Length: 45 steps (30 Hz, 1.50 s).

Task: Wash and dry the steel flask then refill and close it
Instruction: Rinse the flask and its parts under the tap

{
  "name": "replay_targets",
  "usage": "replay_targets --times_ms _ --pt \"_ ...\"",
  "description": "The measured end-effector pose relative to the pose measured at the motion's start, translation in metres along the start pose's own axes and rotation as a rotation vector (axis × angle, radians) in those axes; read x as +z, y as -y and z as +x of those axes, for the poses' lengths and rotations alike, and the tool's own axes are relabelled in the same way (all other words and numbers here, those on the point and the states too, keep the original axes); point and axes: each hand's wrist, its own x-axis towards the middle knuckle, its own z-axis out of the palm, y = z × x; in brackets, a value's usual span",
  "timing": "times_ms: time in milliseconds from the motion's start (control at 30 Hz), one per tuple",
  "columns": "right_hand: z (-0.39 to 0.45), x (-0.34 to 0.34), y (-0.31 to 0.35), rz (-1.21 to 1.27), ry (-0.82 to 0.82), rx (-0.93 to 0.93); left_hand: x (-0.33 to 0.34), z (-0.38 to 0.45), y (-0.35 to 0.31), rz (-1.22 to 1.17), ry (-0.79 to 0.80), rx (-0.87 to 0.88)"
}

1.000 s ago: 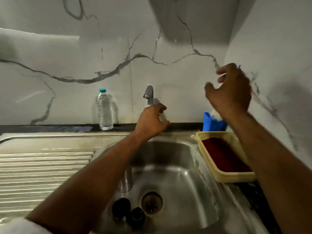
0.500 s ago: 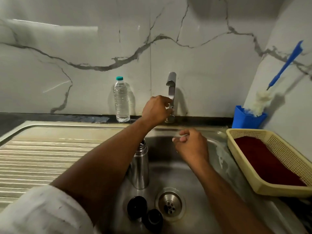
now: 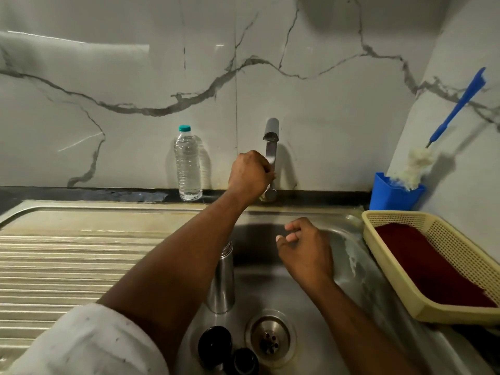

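Note:
The steel flask (image 3: pixel 222 282) stands upright and uncapped in the sink basin (image 3: pixel 359 269), partly hidden behind my left forearm. Two black caps lie near the drain: a larger one (image 3: pixel 215 346) and a smaller one (image 3: pixel 244 361). My left hand (image 3: pixel 250 175) grips the tap's handle at the base of the steel tap (image 3: pixel 271 147). My right hand (image 3: pixel 304 249) hovers over the basin under the spout, fingers loosely curled and holding nothing. No water stream is visible.
A clear water bottle (image 3: pixel 187 165) with a teal cap stands at the wall left of the tap. A blue holder (image 3: pixel 395 193) with a blue-handled bottle brush (image 3: pixel 446 120) sits back right. A yellow basket (image 3: pixel 395 296) holds a dark red cloth. A ribbed drainboard (image 3: pixel 67 266) lies left.
My right hand came down from near the brush at the right wall to hover over the basin under the spout. My left hand stayed at the tap. The view shifted.

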Motion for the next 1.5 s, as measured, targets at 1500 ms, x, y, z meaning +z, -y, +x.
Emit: replay_targets --times_ms 1500 --pt "-0.003 -0.005 0.002 0.263 0.507 -0.06 -0.062 -0.125 0.019 -0.757 0.249 -0.426"
